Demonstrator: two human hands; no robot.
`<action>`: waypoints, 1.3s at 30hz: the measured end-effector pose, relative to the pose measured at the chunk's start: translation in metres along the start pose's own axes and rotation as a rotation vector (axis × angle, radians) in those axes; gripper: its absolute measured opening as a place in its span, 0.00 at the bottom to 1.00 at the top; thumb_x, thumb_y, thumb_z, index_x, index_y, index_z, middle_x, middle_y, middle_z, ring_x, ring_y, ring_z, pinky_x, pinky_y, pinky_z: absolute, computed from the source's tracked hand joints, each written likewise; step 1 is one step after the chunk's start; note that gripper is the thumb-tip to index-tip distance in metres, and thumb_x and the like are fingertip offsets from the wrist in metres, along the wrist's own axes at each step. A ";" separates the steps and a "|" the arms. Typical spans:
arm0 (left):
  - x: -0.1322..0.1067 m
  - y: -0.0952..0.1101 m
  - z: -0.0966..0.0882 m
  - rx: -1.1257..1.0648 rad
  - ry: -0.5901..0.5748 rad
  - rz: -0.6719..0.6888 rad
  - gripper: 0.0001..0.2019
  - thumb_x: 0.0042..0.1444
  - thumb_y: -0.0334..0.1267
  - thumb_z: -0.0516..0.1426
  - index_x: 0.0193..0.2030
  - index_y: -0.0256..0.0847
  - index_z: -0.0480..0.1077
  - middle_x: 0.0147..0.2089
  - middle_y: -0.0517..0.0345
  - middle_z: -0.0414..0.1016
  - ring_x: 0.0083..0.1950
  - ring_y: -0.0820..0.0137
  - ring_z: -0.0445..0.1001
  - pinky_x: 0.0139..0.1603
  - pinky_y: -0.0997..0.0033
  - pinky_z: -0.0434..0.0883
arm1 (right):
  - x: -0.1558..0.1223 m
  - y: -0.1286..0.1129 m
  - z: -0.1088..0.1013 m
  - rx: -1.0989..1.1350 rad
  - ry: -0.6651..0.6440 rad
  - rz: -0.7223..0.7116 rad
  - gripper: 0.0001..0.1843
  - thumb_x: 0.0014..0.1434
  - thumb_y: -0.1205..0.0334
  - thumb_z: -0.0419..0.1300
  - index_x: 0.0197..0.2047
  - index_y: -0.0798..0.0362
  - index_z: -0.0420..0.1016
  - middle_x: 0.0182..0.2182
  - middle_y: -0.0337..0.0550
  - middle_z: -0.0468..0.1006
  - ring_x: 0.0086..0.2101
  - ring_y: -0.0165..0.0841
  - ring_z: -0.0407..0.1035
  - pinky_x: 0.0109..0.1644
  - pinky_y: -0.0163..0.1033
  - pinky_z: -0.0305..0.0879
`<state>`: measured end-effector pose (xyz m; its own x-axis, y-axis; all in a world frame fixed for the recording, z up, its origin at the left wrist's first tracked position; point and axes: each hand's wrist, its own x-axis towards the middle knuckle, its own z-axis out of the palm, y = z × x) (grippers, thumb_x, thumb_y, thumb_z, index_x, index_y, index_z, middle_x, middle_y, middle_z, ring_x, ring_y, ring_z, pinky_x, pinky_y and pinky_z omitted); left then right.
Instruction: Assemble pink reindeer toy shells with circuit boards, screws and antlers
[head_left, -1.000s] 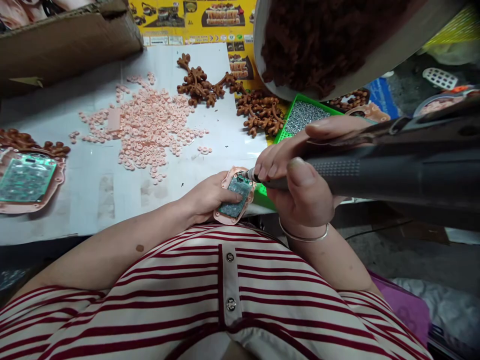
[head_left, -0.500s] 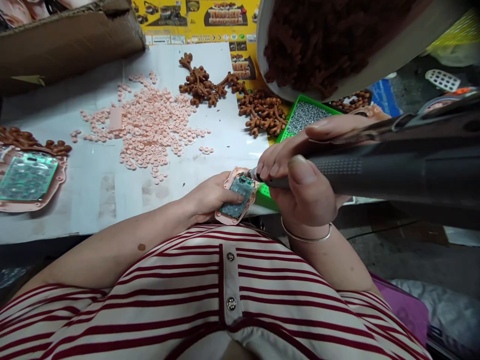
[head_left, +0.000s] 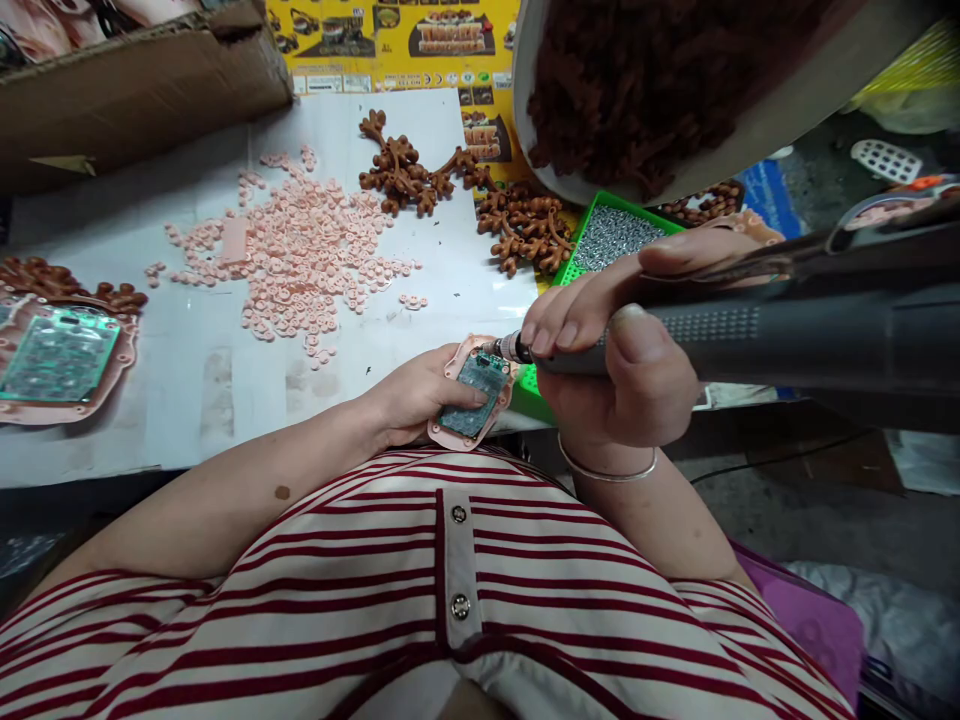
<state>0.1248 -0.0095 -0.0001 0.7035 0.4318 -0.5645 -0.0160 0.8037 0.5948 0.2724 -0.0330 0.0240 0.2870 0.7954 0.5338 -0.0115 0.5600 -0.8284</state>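
Note:
My left hand [head_left: 427, 395] is closed around a pink plastic housing [head_left: 442, 438] with a green circuit board [head_left: 480, 385] set in it, the thumb lying over the board. In my right hand [head_left: 615, 370] is a dark electric screwdriver [head_left: 780, 335], fingers wrapped round its front end. The tip of the screwdriver meets the upper edge of the board; whether a screw sits under it is too small to tell. Beyond my right hand stands a green tray [head_left: 571, 272] holding small silver screws [head_left: 611, 238].
Small pink plastic pieces [head_left: 300, 250] lie heaped on the white board [head_left: 375, 350], with brown branched parts [head_left: 405, 170] behind. Another pink housing [head_left: 82, 405] rests at left. A cardboard box [head_left: 150, 95] stands back left; a tub [head_left: 727, 165] of brown parts leans in at upper right.
The screwdriver tip has shifted slightly left along the board's upper edge. My right hand and the screwdriver's body have moved a little to the right. The left hand's grip is unchanged.

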 end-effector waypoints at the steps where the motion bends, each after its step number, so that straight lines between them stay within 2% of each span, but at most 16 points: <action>1: 0.000 0.000 -0.001 -0.009 -0.015 -0.001 0.20 0.39 0.25 0.67 0.41 0.36 0.71 0.34 0.56 0.79 0.32 0.69 0.75 0.37 0.69 0.69 | 0.000 -0.001 0.002 0.012 0.024 -0.026 0.16 0.60 0.44 0.64 0.47 0.38 0.67 0.23 0.30 0.61 0.19 0.32 0.61 0.27 0.42 0.61; 4: 0.000 0.000 -0.003 -0.028 -0.032 -0.004 0.20 0.39 0.25 0.67 0.42 0.36 0.71 0.34 0.57 0.79 0.33 0.69 0.75 0.37 0.70 0.69 | 0.001 -0.005 0.006 0.036 0.062 -0.064 0.15 0.61 0.50 0.64 0.50 0.37 0.67 0.23 0.30 0.62 0.19 0.32 0.62 0.27 0.43 0.64; 7: 0.000 0.000 -0.003 -0.041 -0.022 -0.006 0.22 0.39 0.24 0.67 0.43 0.36 0.71 0.34 0.58 0.79 0.33 0.69 0.75 0.38 0.69 0.70 | 0.003 -0.005 0.007 0.072 0.083 -0.118 0.16 0.59 0.50 0.64 0.49 0.37 0.68 0.21 0.30 0.63 0.18 0.31 0.62 0.25 0.42 0.63; 14: -0.001 -0.001 0.000 -0.026 -0.022 0.006 0.23 0.39 0.25 0.67 0.45 0.37 0.71 0.34 0.59 0.78 0.34 0.70 0.75 0.38 0.70 0.69 | 0.005 0.000 0.007 0.113 0.130 -0.131 0.16 0.56 0.51 0.67 0.46 0.39 0.69 0.19 0.28 0.62 0.15 0.30 0.61 0.18 0.39 0.59; 18: -0.001 -0.002 -0.003 0.021 -0.012 0.045 0.25 0.41 0.27 0.67 0.49 0.38 0.71 0.36 0.58 0.78 0.35 0.69 0.75 0.39 0.70 0.70 | 0.010 -0.010 0.009 0.162 0.145 -0.182 0.12 0.55 0.57 0.66 0.44 0.41 0.75 0.18 0.29 0.61 0.14 0.28 0.59 0.15 0.37 0.59; 21: -0.009 0.003 -0.012 0.225 0.020 0.135 0.26 0.48 0.32 0.66 0.56 0.38 0.69 0.41 0.53 0.80 0.39 0.66 0.77 0.42 0.67 0.72 | 0.014 -0.031 0.006 0.159 0.139 -0.181 0.03 0.57 0.60 0.64 0.36 0.42 0.76 0.19 0.30 0.60 0.16 0.27 0.60 0.19 0.35 0.64; 22: -0.014 0.007 -0.016 0.360 0.025 0.188 0.26 0.50 0.33 0.65 0.58 0.37 0.69 0.44 0.51 0.80 0.43 0.64 0.79 0.46 0.64 0.73 | 0.015 -0.037 0.004 0.141 0.145 -0.149 0.02 0.58 0.59 0.64 0.35 0.42 0.75 0.19 0.30 0.60 0.17 0.27 0.61 0.21 0.36 0.66; 24: -0.024 0.015 -0.020 0.722 -0.006 0.332 0.25 0.55 0.33 0.61 0.60 0.37 0.70 0.57 0.45 0.78 0.57 0.57 0.77 0.59 0.58 0.72 | 0.017 -0.047 -0.002 0.109 0.182 -0.082 0.03 0.58 0.56 0.64 0.36 0.40 0.73 0.20 0.30 0.58 0.17 0.27 0.60 0.23 0.37 0.67; 26: -0.034 0.020 -0.020 1.093 -0.057 0.450 0.28 0.55 0.28 0.57 0.64 0.40 0.69 0.72 0.44 0.65 0.71 0.54 0.66 0.69 0.54 0.66 | 0.018 -0.050 -0.007 0.116 0.225 -0.069 0.07 0.57 0.53 0.65 0.40 0.39 0.73 0.19 0.29 0.56 0.16 0.27 0.58 0.22 0.37 0.65; 27: -0.038 0.021 -0.017 1.233 -0.075 0.474 0.30 0.55 0.26 0.55 0.67 0.41 0.67 0.77 0.45 0.56 0.74 0.53 0.62 0.70 0.53 0.66 | 0.018 -0.049 -0.010 0.122 0.235 -0.069 0.09 0.57 0.52 0.65 0.41 0.38 0.73 0.19 0.28 0.55 0.16 0.27 0.57 0.21 0.37 0.65; 29: -0.042 0.021 -0.011 1.418 -0.105 0.492 0.35 0.55 0.22 0.52 0.71 0.42 0.63 0.82 0.46 0.43 0.76 0.52 0.60 0.68 0.53 0.69 | 0.019 -0.046 -0.013 0.135 0.227 -0.077 0.11 0.56 0.51 0.65 0.43 0.38 0.74 0.19 0.28 0.54 0.15 0.27 0.57 0.21 0.37 0.64; 30: -0.042 0.019 -0.007 1.470 -0.123 0.496 0.37 0.54 0.21 0.51 0.72 0.42 0.61 0.82 0.45 0.40 0.75 0.52 0.61 0.66 0.54 0.72 | 0.019 -0.044 -0.014 0.142 0.218 -0.080 0.11 0.56 0.51 0.65 0.43 0.38 0.74 0.19 0.28 0.54 0.15 0.27 0.57 0.21 0.37 0.64; 32: -0.040 0.016 -0.002 1.517 -0.159 0.535 0.39 0.53 0.20 0.50 0.73 0.41 0.59 0.82 0.44 0.41 0.75 0.52 0.62 0.64 0.55 0.74 | 0.018 -0.042 -0.015 0.161 0.202 -0.089 0.12 0.57 0.51 0.64 0.44 0.39 0.75 0.18 0.28 0.55 0.15 0.28 0.57 0.20 0.38 0.64; 36: -0.036 0.012 0.000 1.496 -0.222 0.662 0.40 0.51 0.18 0.48 0.74 0.39 0.56 0.78 0.42 0.54 0.75 0.59 0.62 0.68 0.60 0.72 | 0.016 -0.046 -0.015 0.200 0.190 -0.103 0.08 0.56 0.54 0.65 0.41 0.41 0.76 0.18 0.28 0.55 0.14 0.27 0.57 0.19 0.37 0.63; 39: -0.036 0.011 -0.002 1.477 -0.242 0.703 0.38 0.53 0.18 0.47 0.73 0.36 0.57 0.75 0.41 0.60 0.75 0.63 0.63 0.69 0.62 0.70 | 0.013 -0.050 -0.014 0.202 0.199 -0.110 0.02 0.57 0.57 0.64 0.36 0.42 0.76 0.17 0.28 0.56 0.15 0.26 0.59 0.19 0.35 0.65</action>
<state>0.0974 -0.0156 0.0258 0.9407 0.3360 0.0458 0.1880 -0.6289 0.7544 0.2905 -0.0543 0.0701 0.4787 0.6779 0.5580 -0.1546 0.6906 -0.7065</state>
